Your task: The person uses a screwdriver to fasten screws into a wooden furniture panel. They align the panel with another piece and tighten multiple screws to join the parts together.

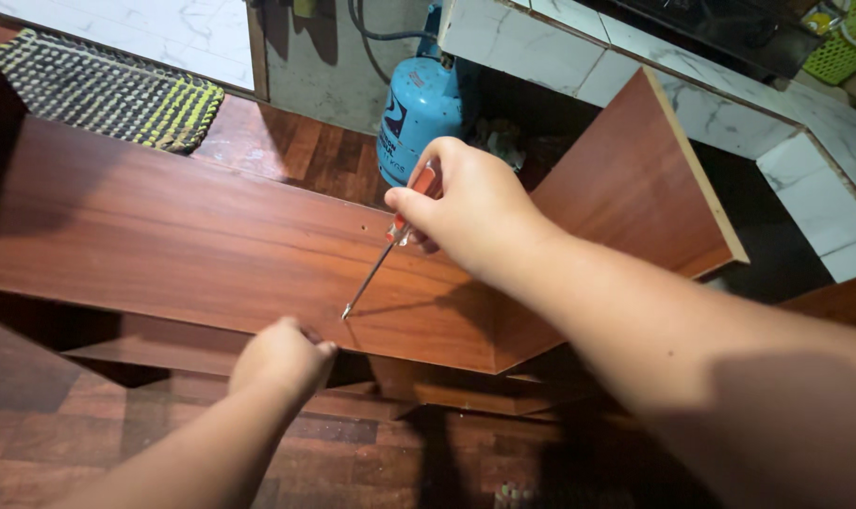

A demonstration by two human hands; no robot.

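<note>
My right hand (470,207) is shut on the orange handle of a screwdriver (383,256). Its thin metal shaft slants down to the left, with the tip resting on a long reddish-brown wooden board (164,245) near the board's front edge. My left hand (282,358) is curled over that front edge just below the tip, fingers closed on the wood. A second board (635,179) of the same wood stands at an angle to the right end of the long one, behind my right wrist.
A blue gas cylinder (419,104) stands behind the boards, under a white marble-tiled counter (730,104). A woven dark and yellow mat (107,90) lies on the floor at the top left. Lower boards (164,349) sit beneath the long one.
</note>
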